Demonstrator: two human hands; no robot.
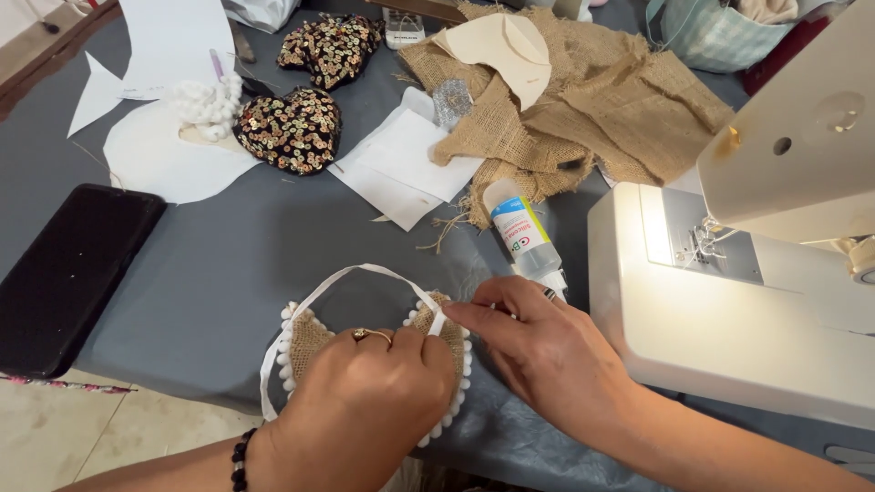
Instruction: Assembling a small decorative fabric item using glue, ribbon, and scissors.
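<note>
A small burlap heart [310,339] edged with white pom-pom trim [284,357] lies near the front edge of the grey table [228,264]. My left hand [365,392] presses down on the heart and covers most of it; it wears a gold ring. My right hand [538,346] pinches the white trim band [360,273] at the heart's upper right edge. The loose band loops up and over to the left side.
A white sewing machine [756,273] stands at the right with its lamp on. A glue bottle [524,239] lies beside it. Burlap pieces [583,109], white paper [406,164], two sequinned hearts [292,132] and a pom-pom bundle [210,105] lie farther back. A black phone [64,273] rests at left.
</note>
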